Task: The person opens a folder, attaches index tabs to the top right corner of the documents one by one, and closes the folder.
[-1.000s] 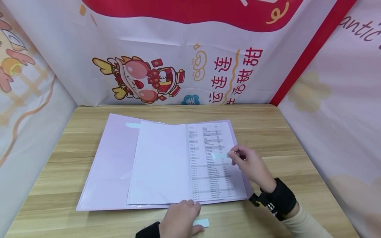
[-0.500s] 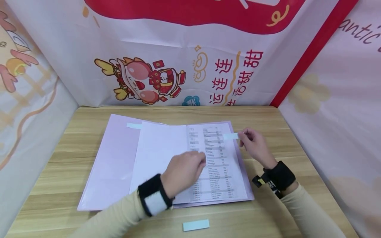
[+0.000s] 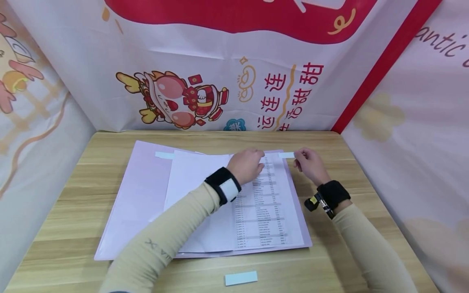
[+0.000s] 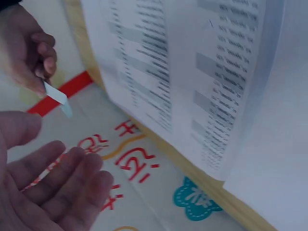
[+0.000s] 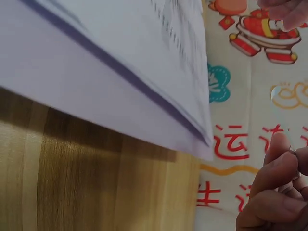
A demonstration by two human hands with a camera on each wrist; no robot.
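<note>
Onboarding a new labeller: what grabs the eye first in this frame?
Both hands meet at the far edge of the printed sheet lying in the open lilac folder mid-table. The right hand pinches a small pale label strip, and the left hand reaches toward it with loose fingers. A second strip lies alone on the wooden table at the near edge, below the folder.

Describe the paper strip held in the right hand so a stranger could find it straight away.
Start at the open lilac folder on the wooden table and go to the far right corner of its printed sheet. There the right hand pinches a small pale strip. Two similar strips lie untouched: one on the folder's far left, one on the table's near edge.
</note>
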